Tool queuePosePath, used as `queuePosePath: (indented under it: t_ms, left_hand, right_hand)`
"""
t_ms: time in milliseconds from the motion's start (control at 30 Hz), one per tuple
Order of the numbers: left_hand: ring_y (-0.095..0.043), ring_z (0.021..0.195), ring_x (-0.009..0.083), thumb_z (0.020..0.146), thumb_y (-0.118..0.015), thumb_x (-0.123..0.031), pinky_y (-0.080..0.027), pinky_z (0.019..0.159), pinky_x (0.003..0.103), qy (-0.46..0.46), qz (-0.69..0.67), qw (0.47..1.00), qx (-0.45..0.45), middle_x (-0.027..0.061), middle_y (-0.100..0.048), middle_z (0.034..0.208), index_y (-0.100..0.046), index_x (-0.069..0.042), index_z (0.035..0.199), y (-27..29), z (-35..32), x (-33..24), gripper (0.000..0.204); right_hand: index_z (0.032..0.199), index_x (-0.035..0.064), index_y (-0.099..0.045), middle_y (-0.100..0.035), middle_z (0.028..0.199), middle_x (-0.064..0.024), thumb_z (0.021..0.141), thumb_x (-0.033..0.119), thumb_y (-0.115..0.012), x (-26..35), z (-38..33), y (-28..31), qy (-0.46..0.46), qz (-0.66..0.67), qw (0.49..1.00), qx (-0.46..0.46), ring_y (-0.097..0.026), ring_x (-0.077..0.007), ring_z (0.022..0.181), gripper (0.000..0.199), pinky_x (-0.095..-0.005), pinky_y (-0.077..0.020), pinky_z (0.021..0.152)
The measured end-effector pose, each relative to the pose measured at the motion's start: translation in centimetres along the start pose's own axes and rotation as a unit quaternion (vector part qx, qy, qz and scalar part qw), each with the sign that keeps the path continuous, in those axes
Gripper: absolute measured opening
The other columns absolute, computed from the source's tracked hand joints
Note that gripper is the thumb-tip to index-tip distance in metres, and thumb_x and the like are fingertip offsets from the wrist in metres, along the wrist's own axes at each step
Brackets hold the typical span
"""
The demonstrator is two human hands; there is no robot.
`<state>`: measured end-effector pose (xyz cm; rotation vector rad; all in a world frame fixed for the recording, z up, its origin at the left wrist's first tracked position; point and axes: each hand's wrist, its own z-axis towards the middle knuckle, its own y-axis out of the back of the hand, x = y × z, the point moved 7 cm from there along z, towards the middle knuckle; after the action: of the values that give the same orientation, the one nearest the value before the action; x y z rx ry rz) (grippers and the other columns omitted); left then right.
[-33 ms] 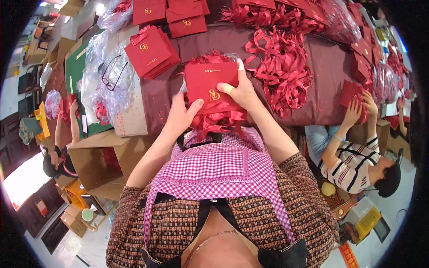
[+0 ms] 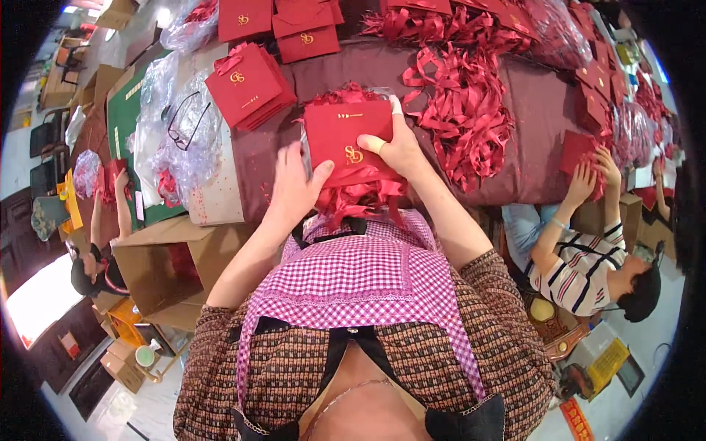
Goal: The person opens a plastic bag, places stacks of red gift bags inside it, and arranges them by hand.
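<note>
A flat red paper bag [image 2: 342,136] with gold print lies in front of me, red ribbons [image 2: 357,202] bunched below its lower edge and more showing above. My right hand [image 2: 397,154] grips its right side, with the thumb across the front and the fingers along the edge. A pale wrap covers the right thumb, and a white covering shows on one fingertip. At the lower left corner, my left hand [image 2: 294,180] touches the bag with its thumb. Its other fingers stretch up beside the left edge, apart from the thumb. How many bags are stacked there is hidden.
Stacked red bags [image 2: 254,88] lie to the left, near eyeglasses [image 2: 184,121] on clear plastic. A heap of red ribbons [image 2: 463,117] spreads on the right. An open cardboard box [image 2: 173,264] stands at lower left. Co-workers [image 2: 588,264] handle red bags at both sides.
My left hand's fingers have straightened and risen slightly beside the bag's left edge. My right hand keeps its grip, and the bag has barely moved.
</note>
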<state>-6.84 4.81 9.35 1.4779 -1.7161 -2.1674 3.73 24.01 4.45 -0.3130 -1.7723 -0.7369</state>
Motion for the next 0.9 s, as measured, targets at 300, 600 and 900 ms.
queuePosePath:
  t_ms: [300,600,900]
  left_hand:
    - [-0.021,0.138,0.0415,0.08,-0.062,-0.051,-0.017,0.112,0.051,-0.312,0.181,0.928,0.097,0.0255,-0.028,0.147,-0.035,0.007,0.137,-3.8,3.1,-6.9,0.086]
    - [-0.019,0.137,0.0463,0.084,-0.052,-0.058,-0.016,0.109,0.058,-0.348,0.242,0.899,0.108,0.0279,-0.021,0.148,-0.031,-0.005,0.143,-6.1,3.7,-5.9,0.082]
    - [-0.015,0.138,0.0472,0.087,-0.045,-0.061,-0.015,0.109,0.059,-0.364,0.262,0.887,0.112,0.0281,-0.018,0.149,-0.026,-0.007,0.146,-6.5,3.9,-4.4,0.082]
  right_hand:
    - [0.141,-0.0062,-0.022,-0.058,0.118,-0.021,0.073,0.019,-0.077,0.9,-0.6,0.3,-0.007,0.073,0.997,-0.005,-0.059,-0.0255,0.107,0.09,-0.0341,-0.0458,0.092]
    - [0.141,0.0003,-0.034,-0.052,0.129,-0.0125,0.09,0.025,-0.062,-0.7,-2.5,1.4,-0.062,0.296,0.953,0.01,-0.05,-0.0188,0.117,0.064,-0.0307,-0.0396,0.099]
    - [0.125,0.0041,-0.053,-0.063,0.099,-0.0254,0.094,0.017,-0.043,-2.5,-10.4,1.1,0.014,-0.23,0.973,-0.023,-0.062,-0.0365,0.097,0.034,-0.0414,-0.0389,0.098]
